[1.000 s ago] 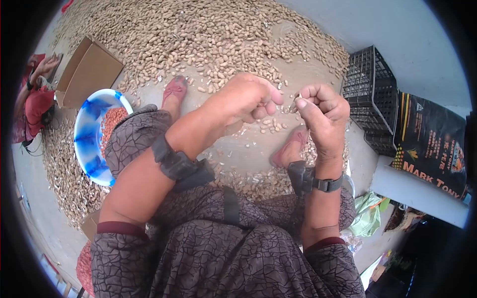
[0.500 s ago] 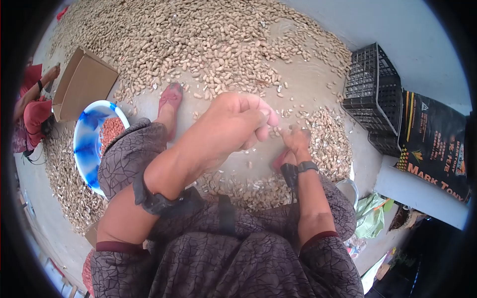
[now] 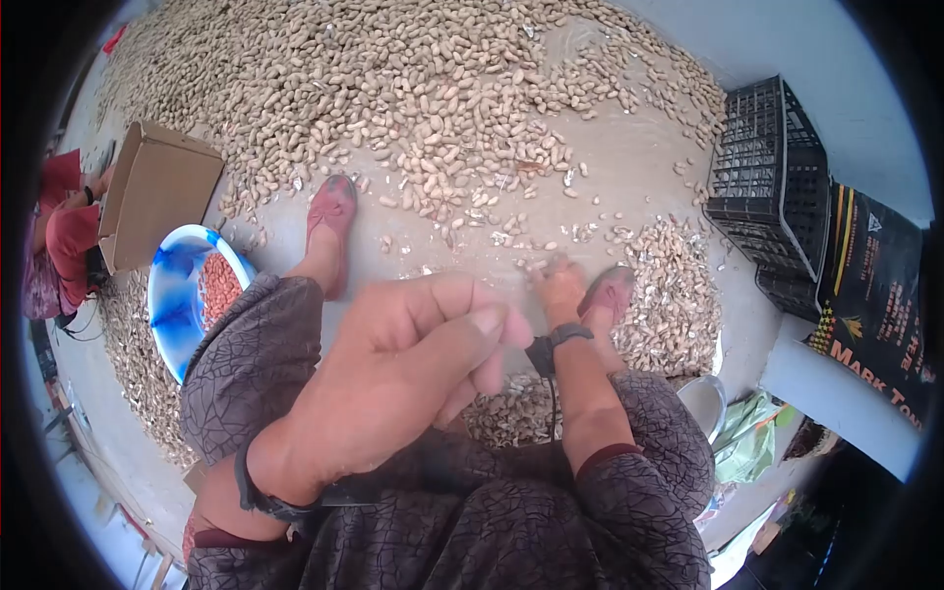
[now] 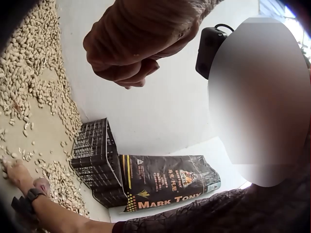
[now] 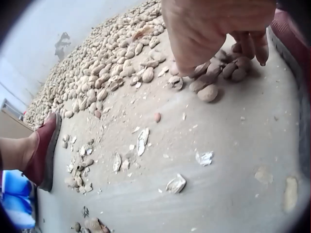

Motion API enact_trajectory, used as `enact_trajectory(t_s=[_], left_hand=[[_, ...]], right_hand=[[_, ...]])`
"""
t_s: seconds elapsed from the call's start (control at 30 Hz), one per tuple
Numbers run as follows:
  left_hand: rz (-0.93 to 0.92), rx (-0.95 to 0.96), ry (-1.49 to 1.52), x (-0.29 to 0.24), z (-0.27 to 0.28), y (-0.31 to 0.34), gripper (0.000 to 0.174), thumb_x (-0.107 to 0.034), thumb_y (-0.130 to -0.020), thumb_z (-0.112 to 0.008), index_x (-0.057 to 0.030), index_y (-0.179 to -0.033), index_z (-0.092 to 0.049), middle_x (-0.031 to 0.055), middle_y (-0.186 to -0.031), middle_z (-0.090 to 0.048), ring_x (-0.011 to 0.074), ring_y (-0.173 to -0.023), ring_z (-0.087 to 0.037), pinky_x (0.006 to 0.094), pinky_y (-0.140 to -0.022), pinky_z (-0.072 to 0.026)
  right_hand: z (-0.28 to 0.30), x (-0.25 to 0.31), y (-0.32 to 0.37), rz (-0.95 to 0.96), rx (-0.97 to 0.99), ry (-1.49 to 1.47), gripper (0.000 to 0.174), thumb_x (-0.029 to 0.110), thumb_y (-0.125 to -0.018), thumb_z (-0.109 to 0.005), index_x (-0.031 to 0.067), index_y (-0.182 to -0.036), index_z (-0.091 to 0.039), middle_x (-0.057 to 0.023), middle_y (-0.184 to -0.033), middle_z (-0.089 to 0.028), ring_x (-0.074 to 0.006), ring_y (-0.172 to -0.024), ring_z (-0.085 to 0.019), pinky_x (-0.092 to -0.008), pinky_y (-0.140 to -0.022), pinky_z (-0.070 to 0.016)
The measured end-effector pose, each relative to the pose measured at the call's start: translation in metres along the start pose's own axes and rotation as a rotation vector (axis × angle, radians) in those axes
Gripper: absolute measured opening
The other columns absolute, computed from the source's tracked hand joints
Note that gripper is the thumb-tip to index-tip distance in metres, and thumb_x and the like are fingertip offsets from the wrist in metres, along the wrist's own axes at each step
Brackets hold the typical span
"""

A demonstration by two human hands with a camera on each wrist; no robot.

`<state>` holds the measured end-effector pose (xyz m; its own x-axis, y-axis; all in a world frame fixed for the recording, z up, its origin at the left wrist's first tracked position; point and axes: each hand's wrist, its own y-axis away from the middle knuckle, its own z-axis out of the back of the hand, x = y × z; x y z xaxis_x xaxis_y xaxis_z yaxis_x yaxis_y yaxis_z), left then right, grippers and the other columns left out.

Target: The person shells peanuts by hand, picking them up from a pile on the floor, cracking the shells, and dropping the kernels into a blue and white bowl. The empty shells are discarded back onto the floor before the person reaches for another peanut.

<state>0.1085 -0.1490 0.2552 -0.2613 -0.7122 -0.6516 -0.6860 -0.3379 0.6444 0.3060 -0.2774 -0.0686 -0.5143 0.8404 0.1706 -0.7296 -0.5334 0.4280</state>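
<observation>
My left hand [image 3: 413,359] is raised over my lap, its fingers curled in and the thumb laid against them; no object shows in it. The left wrist view has the same curled left hand [image 4: 141,43] high up, against a pale wall. Down at the floor, my right hand [image 3: 560,287] reaches beside my right shoe. Up close in the right wrist view, thumb and fingers of the right hand [image 5: 218,34] are spread over a small cluster of unshelled peanuts [image 5: 208,93], not closed round them. What its palm covers is hidden.
A wide peanut pile [image 3: 393,88] covers the floor ahead. Shell heaps [image 3: 678,295] lie by my right foot. To the left stand a blue-white basin [image 3: 175,329] of red kernels, a cardboard box [image 3: 167,197] and another person. Black crates [image 3: 757,157] and a printed bag [image 3: 875,285] are right.
My right hand has gone from near the left hand down to the floor peanuts. The left hand has come lower and closer to my body, fingers still curled.
</observation>
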Motion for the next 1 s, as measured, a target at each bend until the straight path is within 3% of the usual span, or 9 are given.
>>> enact_trajectory(t_s=[0.4, 0.5, 0.57, 0.6, 0.67, 0.7, 0.77, 0.9, 1.0], left_hand=[[-0.041, -0.078, -0.014, 0.004, -0.01, -0.002, 0.025, -0.019, -0.089, -0.043, 0.0006, -0.086, -0.058, 0.0005, -0.059, -0.051, 0.003, -0.043, -0.037, 0.0148, -0.039, -0.026], [-0.05, -0.103, -0.029, 0.004, -0.01, -0.001, 0.024, -0.018, -0.089, -0.043, 0.0005, -0.086, -0.058, 0.0005, -0.059, -0.05, 0.0029, -0.043, -0.036, 0.0148, -0.039, -0.0258], [-0.048, -0.107, -0.007, 0.003, -0.009, 0.0, 0.024, -0.017, -0.089, -0.043, 0.0005, -0.086, -0.058, 0.0005, -0.059, -0.05, 0.0028, -0.043, -0.036, 0.0147, -0.039, -0.0256], [-0.046, -0.108, 0.014, 0.003, -0.008, 0.001, 0.023, -0.017, -0.089, -0.043, 0.0005, -0.086, -0.058, 0.0005, -0.059, -0.05, 0.0027, -0.043, -0.036, 0.0146, -0.039, -0.0255], [-0.05, -0.101, 0.022, 0.003, -0.007, 0.002, 0.024, -0.017, -0.089, -0.043, 0.0005, -0.086, -0.058, 0.0004, -0.059, -0.05, 0.0026, -0.043, -0.036, 0.0145, -0.039, -0.0252], [-0.056, -0.094, 0.025, 0.003, -0.007, 0.003, 0.024, -0.017, -0.089, -0.043, 0.0005, -0.086, -0.058, 0.0004, -0.059, -0.05, 0.0025, -0.043, -0.036, 0.0143, -0.039, -0.0249], [-0.057, -0.077, 0.014, 0.001, -0.006, 0.005, 0.024, -0.017, -0.089, -0.043, 0.0007, -0.086, -0.058, 0.0003, -0.059, -0.05, 0.0023, -0.043, -0.036, 0.0142, -0.039, -0.0247], [-0.098, -0.017, 0.031, -0.001, -0.003, 0.006, 0.023, -0.018, -0.088, -0.045, 0.0007, -0.086, -0.058, 0.0002, -0.059, -0.05, 0.0018, -0.044, -0.036, 0.0139, -0.04, -0.0241], [-0.119, -0.021, 0.019, -0.001, -0.002, 0.007, 0.022, -0.018, -0.088, -0.045, 0.0003, -0.086, -0.058, 0.0002, -0.06, -0.051, 0.002, -0.045, -0.036, 0.0143, -0.041, -0.0239]], right_hand=[[-0.013, -0.015, -0.007, 0.215, -0.073, 0.012, 0.037, 0.027, -0.069, -0.066, 0.0056, -0.095, -0.052, -0.0223, -0.09, -0.05, -0.0353, -0.086, -0.053, -0.0404, -0.075, -0.0438], [-0.016, -0.021, -0.02, 0.261, -0.068, 0.116, 0.033, 0.021, -0.07, -0.061, 0.006, -0.097, -0.052, -0.0195, -0.084, -0.053, -0.0336, -0.08, -0.056, -0.0403, -0.069, -0.046], [-0.033, -0.044, -0.046, 0.024, -0.068, -0.467, 0.024, 0.016, -0.069, -0.059, 0.0052, -0.091, -0.054, -0.0136, -0.076, -0.055, -0.0254, -0.064, -0.057, -0.0365, -0.056, -0.0467], [-0.023, -0.043, -0.044, 0.027, -0.067, -0.465, 0.024, 0.016, -0.069, -0.059, 0.0052, -0.091, -0.054, -0.0136, -0.076, -0.055, -0.0254, -0.064, -0.057, -0.0365, -0.056, -0.0467], [0.013, -0.036, -0.032, -0.327, 0.189, -1.338, 0.007, 0.012, -0.069, -0.055, 0.008, -0.075, -0.057, -0.0064, -0.063, -0.057, -0.0181, -0.05, -0.05, -0.0319, -0.047, -0.0401], [0.018, -0.042, -0.031, -0.327, 0.186, -1.334, 0.007, 0.012, -0.069, -0.055, 0.008, -0.075, -0.057, -0.0064, -0.063, -0.057, -0.0181, -0.05, -0.05, -0.0319, -0.047, -0.0401], [0.028, -0.051, -0.028, -0.394, 0.517, -1.931, 0.005, 0.014, -0.068, -0.056, 0.0088, -0.07, -0.057, -0.0037, -0.064, -0.056, -0.0121, -0.048, -0.044, -0.0255, -0.043, -0.033], [0.038, -0.044, -0.013, -0.303, 0.536, -2.141, 0.01, 0.017, -0.07, -0.056, 0.007, -0.072, -0.057, -0.0057, -0.067, -0.055, -0.0128, -0.048, -0.042, -0.0243, -0.043, -0.0313], [0.053, -0.023, -0.006, -0.049, 0.74, -2.305, 0.015, 0.021, -0.072, -0.055, 0.0055, -0.073, -0.056, -0.008, -0.072, -0.055, -0.0131, -0.049, -0.042, -0.0252, -0.043, -0.032]])
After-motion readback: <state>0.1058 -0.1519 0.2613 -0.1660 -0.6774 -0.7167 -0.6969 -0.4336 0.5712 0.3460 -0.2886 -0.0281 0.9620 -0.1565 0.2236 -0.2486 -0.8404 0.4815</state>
